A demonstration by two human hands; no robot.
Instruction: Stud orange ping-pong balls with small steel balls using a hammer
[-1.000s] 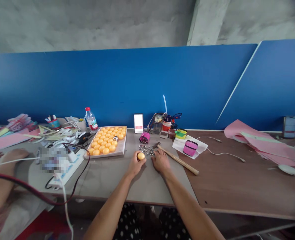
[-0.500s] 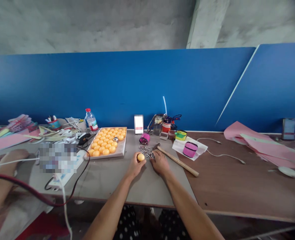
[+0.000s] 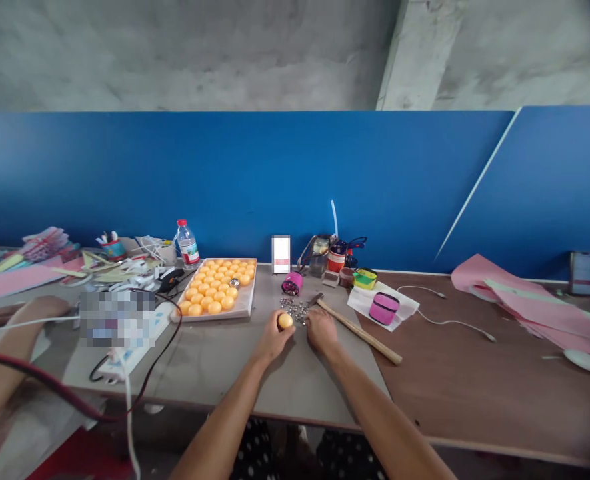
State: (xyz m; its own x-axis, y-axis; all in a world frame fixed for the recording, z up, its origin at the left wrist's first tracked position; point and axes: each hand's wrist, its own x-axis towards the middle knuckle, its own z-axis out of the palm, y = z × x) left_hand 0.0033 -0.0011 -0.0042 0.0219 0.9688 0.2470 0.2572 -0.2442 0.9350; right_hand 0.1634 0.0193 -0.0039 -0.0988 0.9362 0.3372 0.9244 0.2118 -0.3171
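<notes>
My left hand [image 3: 273, 339] is wrapped round a yellow-orange ball [image 3: 285, 321], like a table tennis ball, whose top shows between thumb and fingers. Close beside it, my right hand [image 3: 322, 328] rests at the edge of a scatter of small shiny metal pieces [image 3: 295, 310]. Its fingers are bent and drawn together; whatever is in them is too small to make out. A hammer [image 3: 359, 330] with a wooden handle lies just right of that hand. To the left, a shallow white tray [image 3: 247, 303] holds several rows of orange balls [image 3: 215, 287] and one round metal piece [image 3: 234, 283].
Behind the metal pieces lie a pink-and-black pouch [image 3: 291, 283] and a propped phone [image 3: 281, 255]. Another pink pouch [image 3: 384, 308] sits on white paper at right. A power strip [image 3: 135, 350], cables and a bottle [image 3: 188, 245] stand left, beside another person's arm [image 3: 19, 347].
My right hand's fingers have curled in from a flatter spread over the metal pieces. My left hand keeps the ball in nearly the same place. The view has tilted slightly upward.
</notes>
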